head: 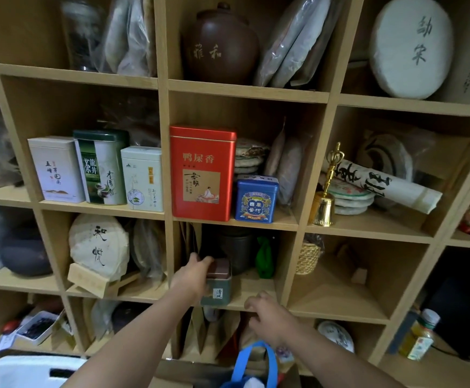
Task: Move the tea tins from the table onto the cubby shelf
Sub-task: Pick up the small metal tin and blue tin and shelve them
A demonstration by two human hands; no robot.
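My left hand (pixel 193 275) grips a small grey-green tea tin (pixel 218 289) with a brown lid, standing at the front of a lower middle cubby of the wooden cubby shelf (pixel 162 152). My right hand (pixel 267 312) hovers just right of it at the shelf edge, fingers curled, holding nothing. One row up stand a red tin (pixel 203 172) and a blue tin (pixel 257 198). The cubby to their left holds a white tin (pixel 56 169), a green tin (pixel 102 168) and a pale tin (pixel 143 179).
Behind the small tin are a dark jar (pixel 236 250) and a green pouch (pixel 265 257). Wrapped tea cakes (pixel 99 245), a brown clay jar (pixel 221 43), a brass bell (pixel 324 191) and a woven basket (pixel 308 257) fill other cubbies. A blue bag handle (pixel 253 362) rises below.
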